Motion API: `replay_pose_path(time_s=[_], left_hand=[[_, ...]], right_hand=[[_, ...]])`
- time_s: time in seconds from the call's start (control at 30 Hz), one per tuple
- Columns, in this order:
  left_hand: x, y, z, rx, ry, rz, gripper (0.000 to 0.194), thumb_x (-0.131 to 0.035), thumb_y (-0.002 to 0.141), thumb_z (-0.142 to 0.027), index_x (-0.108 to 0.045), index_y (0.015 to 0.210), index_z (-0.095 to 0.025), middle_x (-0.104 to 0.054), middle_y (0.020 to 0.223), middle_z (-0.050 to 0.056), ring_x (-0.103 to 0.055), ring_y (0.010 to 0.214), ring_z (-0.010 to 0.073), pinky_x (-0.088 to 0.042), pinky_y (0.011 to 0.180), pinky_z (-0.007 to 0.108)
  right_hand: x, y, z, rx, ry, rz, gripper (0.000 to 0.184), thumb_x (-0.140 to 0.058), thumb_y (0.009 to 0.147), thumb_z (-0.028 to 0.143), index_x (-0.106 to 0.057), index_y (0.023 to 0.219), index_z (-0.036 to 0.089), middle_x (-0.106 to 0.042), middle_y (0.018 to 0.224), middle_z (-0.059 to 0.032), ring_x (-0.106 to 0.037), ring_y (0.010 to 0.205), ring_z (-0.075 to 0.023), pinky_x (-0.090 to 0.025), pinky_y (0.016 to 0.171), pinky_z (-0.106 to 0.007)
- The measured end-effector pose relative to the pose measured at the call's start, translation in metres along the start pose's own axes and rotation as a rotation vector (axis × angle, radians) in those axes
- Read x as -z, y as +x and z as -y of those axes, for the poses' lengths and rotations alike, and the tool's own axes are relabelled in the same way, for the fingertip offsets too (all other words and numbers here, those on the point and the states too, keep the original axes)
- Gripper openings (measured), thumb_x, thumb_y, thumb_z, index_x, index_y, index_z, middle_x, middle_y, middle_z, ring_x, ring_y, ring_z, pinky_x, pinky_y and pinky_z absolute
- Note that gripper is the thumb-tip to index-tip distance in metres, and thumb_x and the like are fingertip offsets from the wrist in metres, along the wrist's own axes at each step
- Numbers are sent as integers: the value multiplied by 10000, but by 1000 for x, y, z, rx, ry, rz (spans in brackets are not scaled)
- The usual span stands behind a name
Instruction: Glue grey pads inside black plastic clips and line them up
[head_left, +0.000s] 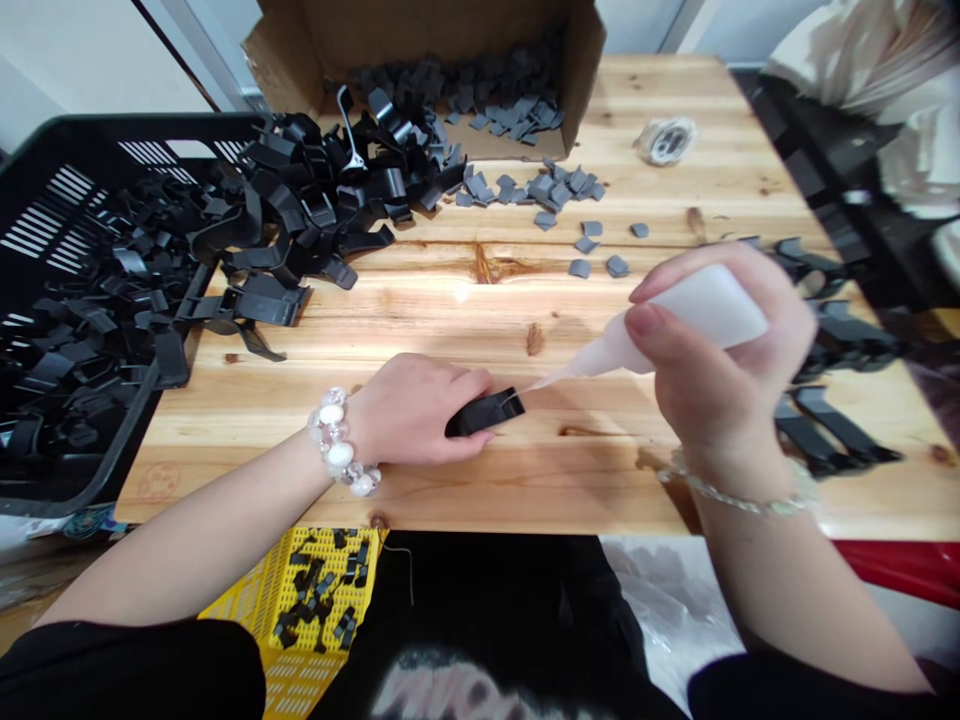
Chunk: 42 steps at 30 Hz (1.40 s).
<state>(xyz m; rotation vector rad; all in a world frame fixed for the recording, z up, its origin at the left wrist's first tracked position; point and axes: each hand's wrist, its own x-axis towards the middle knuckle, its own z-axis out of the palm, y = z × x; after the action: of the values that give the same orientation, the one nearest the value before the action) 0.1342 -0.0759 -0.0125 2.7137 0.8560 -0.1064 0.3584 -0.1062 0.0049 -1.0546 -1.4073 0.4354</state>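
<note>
My left hand (420,408) rests on the wooden table (480,310) with its fingers closed on a small black clip (486,412). My right hand (724,365) grips a white squeeze bottle (701,315), tilted so its thin nozzle tip touches the exposed end of the black clip. Both wrists wear bead bracelets.
A heap of black clips (330,200) spills from a black crate (90,290) at the left. A cardboard box (435,70) of small grey pads stands at the back, with loose grey pads (555,190) before it. More black clips (832,380) lie at the right. A yellow basket (315,600) sits below the table edge.
</note>
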Motion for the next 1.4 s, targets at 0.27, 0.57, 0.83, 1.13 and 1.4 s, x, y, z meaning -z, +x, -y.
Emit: replay_pose_path(time_s=[0.27,0.57,0.83,1.13,1.4], left_hand=[[1,-1,-1,1,-7,8,427,-496,828,-464,-555,1176,-224,-706,891,21,-663,801,214,-414,659,308],[0,-1,1,-11,0,-4,421,-490,834,-481,-558,1163,-228,-701,877,9,-660,782,210,-407,640,309],[-1,-1,2,-30,-16,-23,399,-493,835,-473,-568,1139,-226,-701,883,10,-655,779,203,-404,645,307],[-1,-1,3,-25,-17,-17,409,-494,837,-477,-573,1139,-214,-703,892,24,-656,784,211,-409,655,314],[-2,-2,4,-30,-5,-30,399,-482,843,-484,-573,1126,-218,-699,876,17,-655,772,205,-402,637,307]], right_hand=[[1,-1,0,-1,-34,14,55,-708,752,314,-668,778,285,-596,747,10,-523,612,-141,-394,531,-280],[2,-1,0,11,-29,25,64,-702,746,258,-670,796,282,-601,754,33,-514,614,-117,-387,525,-259],[-1,2,3,10,28,-22,50,-714,706,232,-676,736,221,-596,695,21,-490,565,-101,-351,485,-259],[1,6,3,7,59,-109,78,-741,622,248,-669,647,231,-573,619,7,-443,511,-127,-283,427,-293],[4,3,7,-6,-47,-27,65,-723,673,285,-666,698,265,-594,709,-5,-469,568,-158,-344,475,-317]])
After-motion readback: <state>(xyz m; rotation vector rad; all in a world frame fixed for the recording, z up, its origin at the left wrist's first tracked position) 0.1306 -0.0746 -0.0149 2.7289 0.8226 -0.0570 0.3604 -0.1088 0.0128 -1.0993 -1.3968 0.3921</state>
